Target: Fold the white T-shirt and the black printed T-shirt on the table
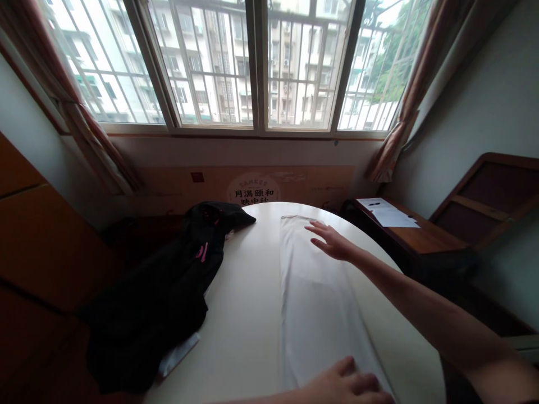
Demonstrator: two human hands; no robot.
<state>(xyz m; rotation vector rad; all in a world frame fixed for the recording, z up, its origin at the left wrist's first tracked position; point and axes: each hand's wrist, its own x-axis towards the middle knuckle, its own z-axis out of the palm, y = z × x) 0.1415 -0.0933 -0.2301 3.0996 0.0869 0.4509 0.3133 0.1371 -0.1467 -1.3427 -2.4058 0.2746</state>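
Note:
A long folded strip of white cloth [318,297] lies lengthwise on the round white table [244,314]. Near its far end, my right hand [332,241] rests over the cloth's right side with its fingers spread. My left hand [347,384] is low in the picture, over the near part of the cloth, and its fingers are partly bent and cut off by the lower edge. Whether its fingertips pinch any cloth is hidden. On the table's left side a black garment [155,297] with a pink mark is heaped and hangs over the edge.
A small packet [179,354] sticks out beneath the black garment. To the right, papers [389,214] lie on a wooden surface [438,237]. A printed box [290,185] stands behind the table, below the barred windows. Wooden cabinets [46,241] are at the left.

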